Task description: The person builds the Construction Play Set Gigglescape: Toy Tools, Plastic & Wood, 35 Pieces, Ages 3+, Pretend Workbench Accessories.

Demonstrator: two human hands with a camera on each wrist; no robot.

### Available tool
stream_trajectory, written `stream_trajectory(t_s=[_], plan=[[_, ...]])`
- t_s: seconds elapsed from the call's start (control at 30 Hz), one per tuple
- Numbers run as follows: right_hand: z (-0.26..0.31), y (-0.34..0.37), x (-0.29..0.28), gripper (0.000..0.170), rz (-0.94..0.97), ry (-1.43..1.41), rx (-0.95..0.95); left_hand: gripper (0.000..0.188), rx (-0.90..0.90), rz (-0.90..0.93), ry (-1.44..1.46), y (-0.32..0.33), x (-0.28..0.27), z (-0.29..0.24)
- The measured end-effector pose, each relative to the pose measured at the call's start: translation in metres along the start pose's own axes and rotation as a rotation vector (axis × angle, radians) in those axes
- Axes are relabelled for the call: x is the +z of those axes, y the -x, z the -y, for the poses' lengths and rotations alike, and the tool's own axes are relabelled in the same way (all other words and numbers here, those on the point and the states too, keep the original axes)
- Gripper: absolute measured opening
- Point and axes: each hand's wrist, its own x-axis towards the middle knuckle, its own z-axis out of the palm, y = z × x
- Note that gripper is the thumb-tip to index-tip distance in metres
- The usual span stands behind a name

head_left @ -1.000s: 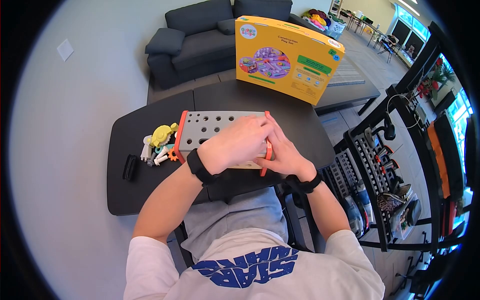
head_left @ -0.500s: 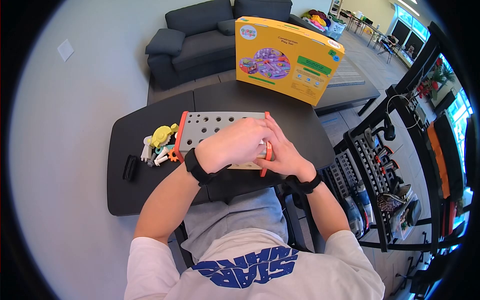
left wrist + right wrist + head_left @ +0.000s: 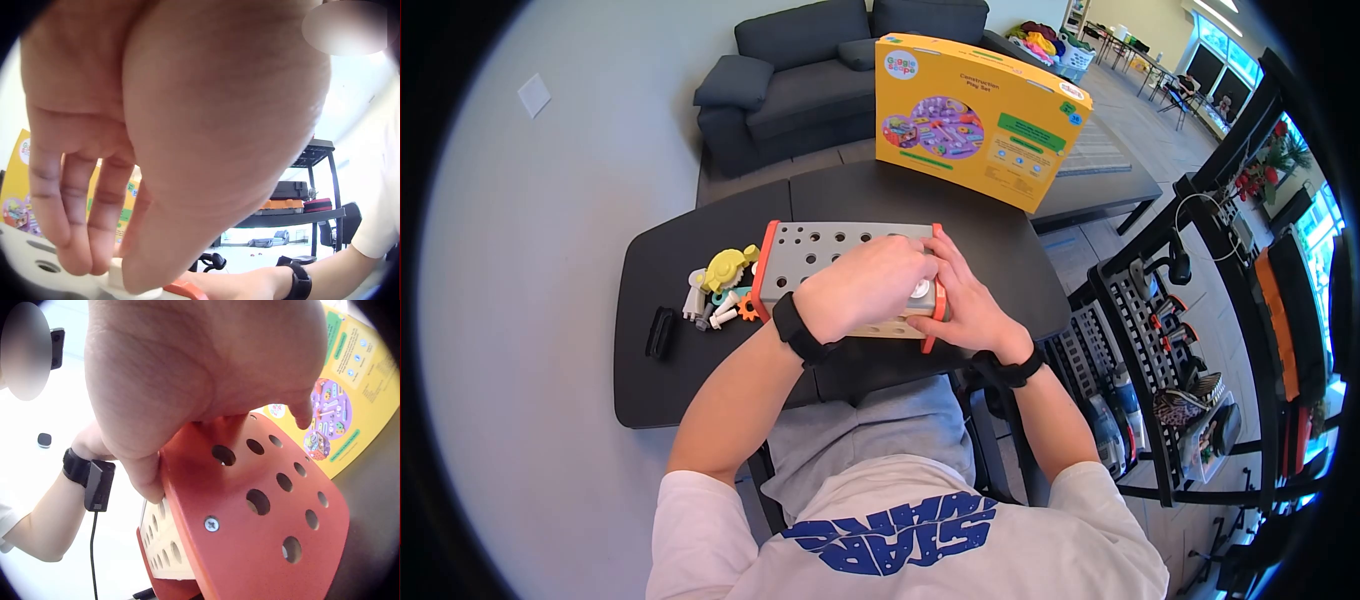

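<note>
A toy workbench (image 3: pixel 800 265) with a grey holed top, pale wooden sides and red end panels stands on the dark table. Over the right part of its top, my left hand (image 3: pixel 865 285) pinches a white round plastic piece (image 3: pixel 115 280) between thumb and fingers, right at the grey surface. In the head view the white disc shows just beside the fingertips. My right hand (image 3: pixel 970 305) grips the workbench's right end, its thumb on the near side. From the right wrist, the red end panel (image 3: pixel 234 500) with several holes and a screw fills the view below the palm.
Left of the workbench lie a yellow toy saw part (image 3: pixel 725 270), white toy bolts (image 3: pixel 723 312), an orange gear (image 3: pixel 747 307) and a black object (image 3: pixel 661 333). A yellow construction set box (image 3: pixel 980 120) stands at the table's back. To the right is a black shelf rack (image 3: pixel 1150 340).
My left hand has shifted and turned slightly, so more of the white disc shows by its fingers. The right hand stays on the workbench's end. The head view has tilted very slightly.
</note>
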Motion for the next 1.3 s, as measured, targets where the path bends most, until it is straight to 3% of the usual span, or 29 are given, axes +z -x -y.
stream_trajectory(t_s=[0.23,0.4,0.53,0.6,0.63,0.73,0.8,0.83,0.93,1.0,1.13,1.2,1.3], plan=[[-0.001,0.0,0.0,0.082,0.009,0.016,-0.005,0.012,0.049,-0.017,0.022,-0.006,0.01,0.002],[0.001,0.001,-0.002,0.081,0.019,0.014,0.006,0.008,0.012,0.13,0.098,-0.011,0.009,-0.002],[-0.005,0.002,0.001,0.08,0.012,0.016,-0.015,0.009,0.03,0.114,0.179,-0.011,0.013,-0.002],[-0.004,0.002,0.003,0.08,-0.011,0.02,-0.026,0.01,0.259,-0.25,0.145,-0.012,0.028,0.006],[-0.003,0.002,0.003,0.08,-0.011,0.02,-0.026,0.01,0.259,-0.25,0.145,-0.012,0.028,0.005],[-0.001,0.002,0.001,0.08,-0.007,0.0,0.019,0.011,0.122,-0.281,-0.031,-0.01,0.023,0.001],[0.0,0.001,0.0,0.081,0.014,0.0,0.017,0.012,-0.199,0.049,-0.135,-0.01,0.019,-0.004],[-0.001,0.001,0.0,0.081,0.015,0.0,0.016,0.012,-0.201,0.047,-0.135,-0.009,0.019,-0.004],[-0.001,0.002,0.001,0.081,0.004,0.005,0.006,0.01,-0.125,0.014,-0.119,-0.005,0.019,-0.001],[0.0,0.002,0.001,0.081,-0.016,-0.006,-0.001,0.009,0.088,-0.036,-0.108,-0.005,0.022,0.006],[-0.001,0.002,0.0,0.082,0.003,0.017,-0.003,0.014,0.07,0.097,-0.085,-0.008,0.019,0.006],[-0.003,0.003,0.002,0.081,0.011,0.022,-0.008,0.015,0.19,-0.117,0.088,-0.005,0.019,0.001],[-0.003,0.004,0.003,0.08,-0.013,0.005,0.005,0.015,0.119,-0.211,0.071,-0.006,0.024,0.0]])
